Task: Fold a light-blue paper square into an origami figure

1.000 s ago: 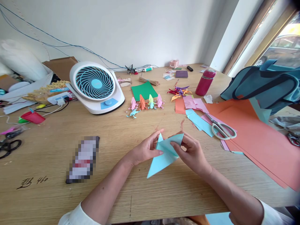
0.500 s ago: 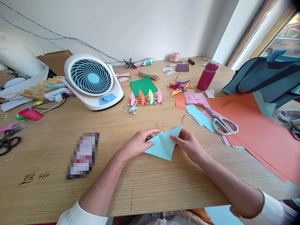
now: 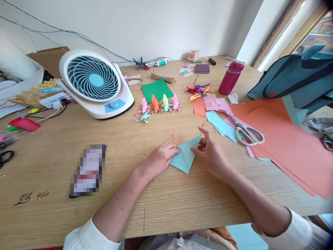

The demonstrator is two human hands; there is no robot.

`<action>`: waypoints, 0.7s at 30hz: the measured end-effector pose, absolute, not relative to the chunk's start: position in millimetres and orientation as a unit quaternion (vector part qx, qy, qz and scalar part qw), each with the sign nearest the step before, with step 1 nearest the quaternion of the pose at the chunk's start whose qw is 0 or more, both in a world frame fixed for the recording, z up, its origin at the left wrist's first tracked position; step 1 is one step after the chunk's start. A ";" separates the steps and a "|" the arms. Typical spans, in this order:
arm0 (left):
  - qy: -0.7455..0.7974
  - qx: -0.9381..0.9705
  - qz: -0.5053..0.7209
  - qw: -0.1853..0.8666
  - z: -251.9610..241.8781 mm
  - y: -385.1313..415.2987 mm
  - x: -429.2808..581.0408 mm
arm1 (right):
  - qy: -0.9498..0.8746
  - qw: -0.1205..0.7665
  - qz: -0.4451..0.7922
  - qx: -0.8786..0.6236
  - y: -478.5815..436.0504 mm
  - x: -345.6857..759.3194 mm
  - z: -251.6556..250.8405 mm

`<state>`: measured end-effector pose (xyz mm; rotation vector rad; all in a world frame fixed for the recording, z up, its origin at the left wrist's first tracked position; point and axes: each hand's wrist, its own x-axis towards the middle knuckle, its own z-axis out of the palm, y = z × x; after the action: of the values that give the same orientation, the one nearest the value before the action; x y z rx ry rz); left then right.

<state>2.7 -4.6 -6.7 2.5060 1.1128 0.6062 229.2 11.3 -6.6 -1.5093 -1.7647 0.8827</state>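
Note:
A light blue paper (image 3: 185,156) folded into a triangle lies flat on the wooden table (image 3: 156,194). My left hand (image 3: 160,159) rests on its left edge with curled fingers pressing it down. My right hand (image 3: 210,151) is at its right edge, thumb and a finger pinching the paper, the index finger raised. Both forearms reach in from the bottom of the view, in white sleeves.
A white and blue fan (image 3: 95,83) stands at the back left. Small folded paper figures (image 3: 158,105) sit beside green paper (image 3: 156,89). Scissors (image 3: 247,132) lie on coloured scraps and orange sheets (image 3: 283,142). A pink bottle (image 3: 231,77), blue bag (image 3: 293,81) and phone (image 3: 87,171) are nearby.
The blue paper was held up off the table, then laid flat and folded into a smaller triangle. Both hands came down onto it.

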 end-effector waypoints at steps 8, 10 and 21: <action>0.375 0.906 0.191 0.054 -8.2 -14.0 8.9 | -0.663 0.334 0.320 -0.588 23.8 233.3 -15.0; 0.368 0.908 0.197 0.027 -10.4 -15.2 9.5 | -0.655 0.353 0.320 -0.587 26.5 231.4 -16.9; 0.338 0.929 0.148 -0.030 -17.7 -12.5 3.6 | -0.693 0.309 0.243 -0.604 22.2 229.8 -21.5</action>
<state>3.6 -12.5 -17.7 2.9758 1.0823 0.4752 229.8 22.2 -21.5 -1.5963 -1.8321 0.6418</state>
